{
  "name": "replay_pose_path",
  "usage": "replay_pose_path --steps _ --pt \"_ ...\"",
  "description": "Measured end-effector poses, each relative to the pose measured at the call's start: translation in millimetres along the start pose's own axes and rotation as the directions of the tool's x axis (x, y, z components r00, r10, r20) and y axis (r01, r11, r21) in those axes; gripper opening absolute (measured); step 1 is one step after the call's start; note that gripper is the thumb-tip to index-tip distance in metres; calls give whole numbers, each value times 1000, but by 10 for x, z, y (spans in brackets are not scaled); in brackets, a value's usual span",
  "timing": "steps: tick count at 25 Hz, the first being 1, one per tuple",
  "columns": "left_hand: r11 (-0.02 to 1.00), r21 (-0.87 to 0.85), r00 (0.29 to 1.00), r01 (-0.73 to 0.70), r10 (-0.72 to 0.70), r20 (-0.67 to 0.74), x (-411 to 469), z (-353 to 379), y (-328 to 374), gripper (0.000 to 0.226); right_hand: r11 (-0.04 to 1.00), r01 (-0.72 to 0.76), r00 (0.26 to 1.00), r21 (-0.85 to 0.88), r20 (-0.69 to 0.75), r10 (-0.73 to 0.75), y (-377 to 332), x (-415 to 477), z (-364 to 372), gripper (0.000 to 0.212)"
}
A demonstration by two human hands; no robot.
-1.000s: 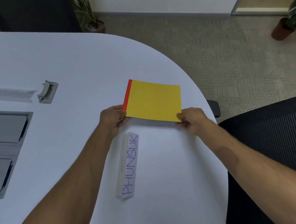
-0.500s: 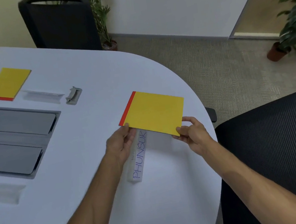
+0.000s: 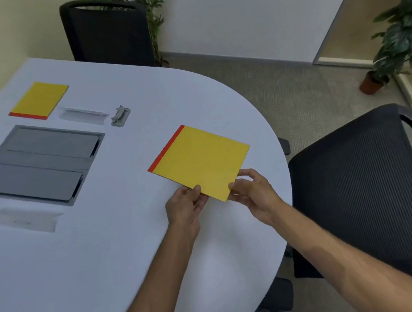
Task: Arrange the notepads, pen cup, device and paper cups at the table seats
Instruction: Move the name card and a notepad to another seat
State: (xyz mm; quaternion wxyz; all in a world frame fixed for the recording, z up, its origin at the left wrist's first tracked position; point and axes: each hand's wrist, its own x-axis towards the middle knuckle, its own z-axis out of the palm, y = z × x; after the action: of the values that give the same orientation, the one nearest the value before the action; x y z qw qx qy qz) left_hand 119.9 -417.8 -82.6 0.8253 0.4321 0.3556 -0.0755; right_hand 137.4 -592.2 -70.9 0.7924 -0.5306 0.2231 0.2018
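A yellow notepad (image 3: 200, 160) with a red spine on its far left edge is over the white table (image 3: 108, 264), near its rounded right end. My left hand (image 3: 184, 205) and my right hand (image 3: 251, 191) both pinch its near corner, close together. I cannot tell whether the pad rests flat or is slightly raised. A second yellow notepad (image 3: 40, 100) lies flat at the far left. A small grey device (image 3: 120, 116) sits behind the middle of the table. No pen cup or paper cup shows clearly.
A grey hatch panel (image 3: 38, 165) is set into the table at left, with white folded name cards behind it (image 3: 84, 115) and in front of it (image 3: 27, 220). A black mesh chair (image 3: 364, 185) stands at the right, another chair (image 3: 106, 34) at the far end. Potted plants stand on the carpet.
Both hands have slid along the near edge to meet at one corner of the notepad. The lettered name card seen below the pad earlier is out of sight now. The view has tilted upward.
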Motion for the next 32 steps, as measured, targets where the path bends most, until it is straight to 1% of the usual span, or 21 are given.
replay_pose_path --steps 1,3,5,7,9,12,15,17,20,23,25,26,28,29,32 --pt "999 30 1000 -26 26 -11 -85 -65 12 5 1000 14 1000 4 6 -14 -24 -54 -19 34" --pt "994 81 997 -66 68 -29 -282 -206 4 9 999 38 999 5 11 -38 -73 -149 -99 29" --pt "991 99 994 -94 99 -40 -524 -338 -37 11 999 37 998 -3 51 -37 -120 -272 -212 22" --pt "985 116 989 -128 135 -55 -741 -447 -113 13 998 43 995 -41 95 -39 -153 -378 -341 22" --pt "977 128 980 -169 180 -80 -992 -532 -222 16 990 62 989 -123 142 -44 -151 -508 -476 23" --pt "955 170 958 -241 262 -113 -1373 -637 -418 22 942 120 972 -314 230 -48 -82 -728 -635 17" --pt "928 233 939 -290 323 -119 -1758 -773 -636 25 918 134 952 -374 306 -15 41 -974 -738 15" --pt "918 260 935 -298 336 -115 -1972 -908 -733 29 901 139 939 -412 344 12 115 -1105 -722 17" --pt "919 257 933 -298 337 -125 -2239 -1169 -815 32 881 145 910 -450 410 60 241 -1264 -578 20" --pt "915 265 925 -305 351 -145 -2418 -1495 -788 30 865 141 884 -482 455 110 401 -1369 -344 24" --pt "917 220 909 -333 374 -182 -2508 -1753 -740 25 860 125 870 -495 471 145 538 -1427 -139 23" --pt "921 169 898 -351 382 -218 -2539 -1876 -716 21 862 113 867 -494 473 158 609 -1448 -33 22" --pt "923 -3 877 -386 366 -311 -2597 -2119 -674 14 875 73 867 -478 464 181 781 -1498 184 20" --pt "907 -105 874 -407 353 -334 -2627 -2242 -655 13 883 53 868 -466 459 190 883 -1526 301 20" --pt "827 -347 884 -443 340 -321 -2711 -2571 -627 15 905 12 876 -426 440 196 1182 -1615 664 21"
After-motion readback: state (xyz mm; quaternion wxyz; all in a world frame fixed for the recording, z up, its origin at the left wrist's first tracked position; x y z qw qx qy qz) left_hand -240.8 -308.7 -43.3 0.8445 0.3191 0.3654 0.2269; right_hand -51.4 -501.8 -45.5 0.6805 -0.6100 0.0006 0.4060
